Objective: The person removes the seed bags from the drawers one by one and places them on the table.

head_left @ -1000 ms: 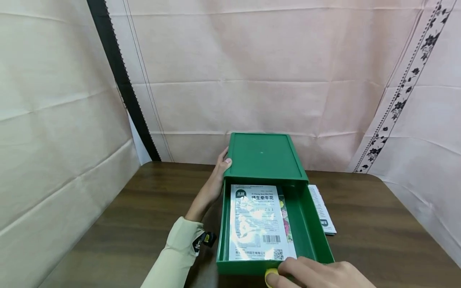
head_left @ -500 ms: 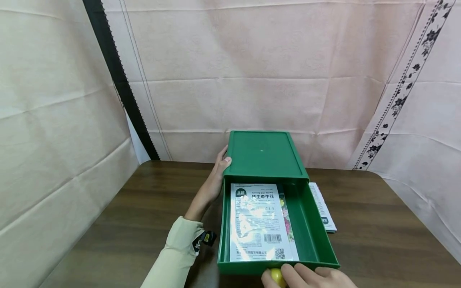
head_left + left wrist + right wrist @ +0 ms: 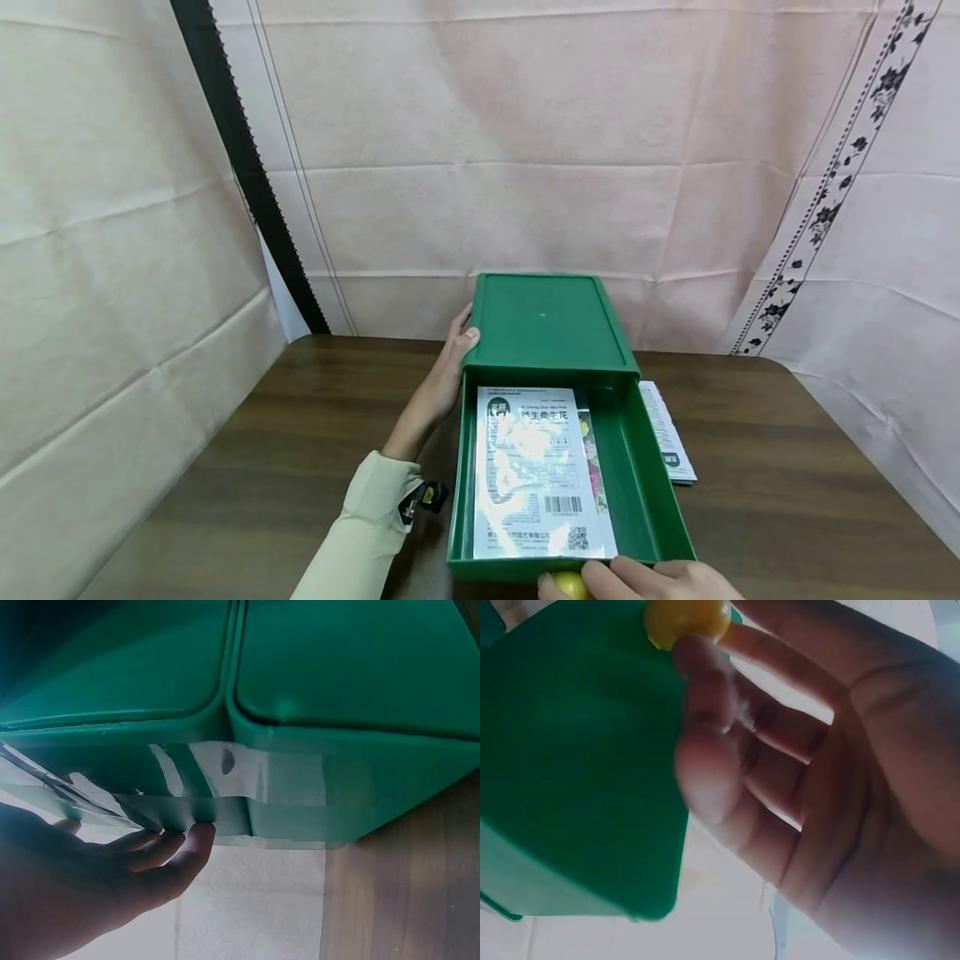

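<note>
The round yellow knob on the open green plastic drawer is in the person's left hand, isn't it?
Not the left: the right hand holds the round yellow knob, as the head view shows. The knob is indeed on the open green plastic drawer.

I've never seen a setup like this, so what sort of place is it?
Probably a small screened-off tabletop workspace: pale, creased cloth sheets hang behind and beside a brown wood-grain table, on which sits a green plastic drawer box.
</note>
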`<state>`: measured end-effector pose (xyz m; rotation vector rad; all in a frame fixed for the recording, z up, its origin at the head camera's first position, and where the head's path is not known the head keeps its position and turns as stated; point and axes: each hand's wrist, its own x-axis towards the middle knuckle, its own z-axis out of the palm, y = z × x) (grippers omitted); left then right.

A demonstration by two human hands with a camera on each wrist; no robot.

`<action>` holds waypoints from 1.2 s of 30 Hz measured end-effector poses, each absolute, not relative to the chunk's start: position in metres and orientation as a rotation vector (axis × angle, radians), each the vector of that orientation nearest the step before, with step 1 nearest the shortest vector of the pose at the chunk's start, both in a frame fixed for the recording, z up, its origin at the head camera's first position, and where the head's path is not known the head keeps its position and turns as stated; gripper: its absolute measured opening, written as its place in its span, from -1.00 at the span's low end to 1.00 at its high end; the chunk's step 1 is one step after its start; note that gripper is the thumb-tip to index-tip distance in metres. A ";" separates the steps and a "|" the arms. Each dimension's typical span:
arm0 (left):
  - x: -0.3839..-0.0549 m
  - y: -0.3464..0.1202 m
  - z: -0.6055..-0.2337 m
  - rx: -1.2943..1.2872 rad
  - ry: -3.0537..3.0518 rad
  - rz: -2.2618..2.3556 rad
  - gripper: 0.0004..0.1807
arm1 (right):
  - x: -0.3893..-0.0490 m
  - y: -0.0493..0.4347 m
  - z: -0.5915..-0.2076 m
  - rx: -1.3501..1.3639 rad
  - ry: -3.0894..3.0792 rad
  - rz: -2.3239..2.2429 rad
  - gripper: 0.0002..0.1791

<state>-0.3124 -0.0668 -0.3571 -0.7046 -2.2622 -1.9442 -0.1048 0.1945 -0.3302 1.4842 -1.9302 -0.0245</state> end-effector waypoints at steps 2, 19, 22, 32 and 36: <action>-0.312 -0.066 -0.358 -0.710 -2.264 -1.947 -0.17 | -0.102 0.196 -0.333 1.448 -2.011 0.117 -0.64; -0.314 -0.062 -0.359 -0.714 -2.256 -1.957 -0.18 | -0.107 0.211 -0.293 1.430 -2.153 0.381 -0.82; -0.314 -0.063 -0.359 -0.720 -2.265 -1.950 -0.18 | -0.119 0.211 -0.285 1.428 -2.158 0.411 -0.83; -0.315 -0.068 -0.356 -0.720 -2.265 -1.939 -0.18 | -0.154 0.215 -0.277 1.428 -2.552 0.355 -0.60; -0.316 -0.068 -0.358 -0.732 -2.257 -1.954 -0.17 | -0.165 0.211 -0.276 1.452 -2.753 0.258 -0.53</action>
